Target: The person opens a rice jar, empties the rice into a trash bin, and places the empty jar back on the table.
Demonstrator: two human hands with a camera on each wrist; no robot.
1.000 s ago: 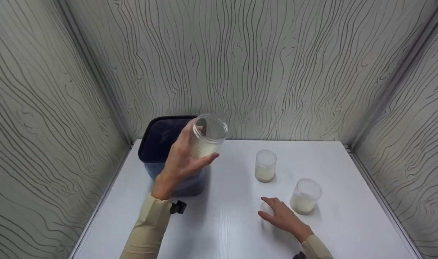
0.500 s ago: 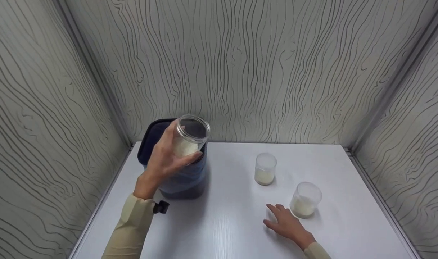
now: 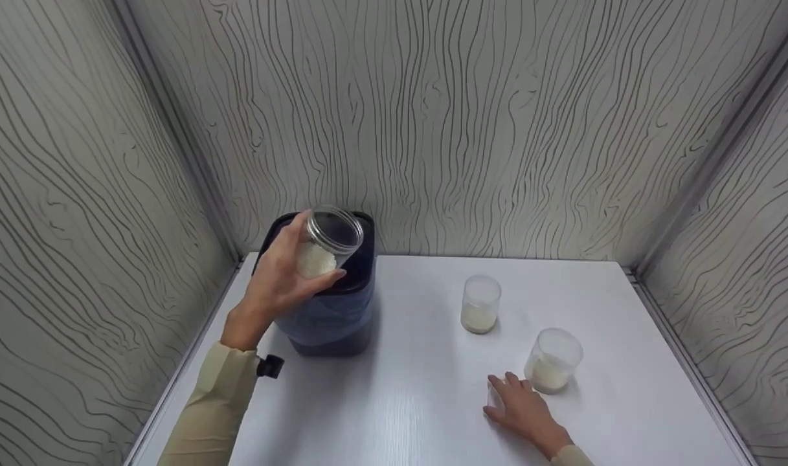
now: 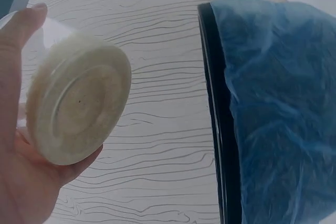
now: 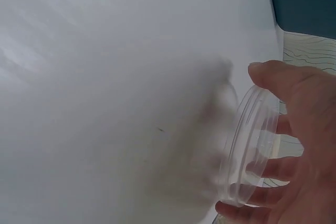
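My left hand [image 3: 274,278] grips a clear screw-top jar [image 3: 316,260] by its side, thumb at the front and fingers behind. Pale, loose contents are heaped in the lower part of the jar, which leans with its open mouth up and to the right. In the head view it overlaps the opening of a dark bin [image 3: 332,348] lined with a blue bag [image 4: 278,87]; in the left wrist view a gap shows between jar and rim. My right hand [image 3: 522,409], low over the table, holds a clear round lid [image 5: 249,142] by its edge between thumb and fingers.
Two frosted cups with pale contents stand on the white table [image 3: 426,388]: one farther back [image 3: 480,304], and one close beside my right hand [image 3: 553,360]. Wood-grain panels [image 3: 432,129] enclose the table at the back and sides.
My left hand has carried the jar leftward over the bin, and its contents now show heaped toward the front. The right hand has shifted slightly right and nearer me with the lid.
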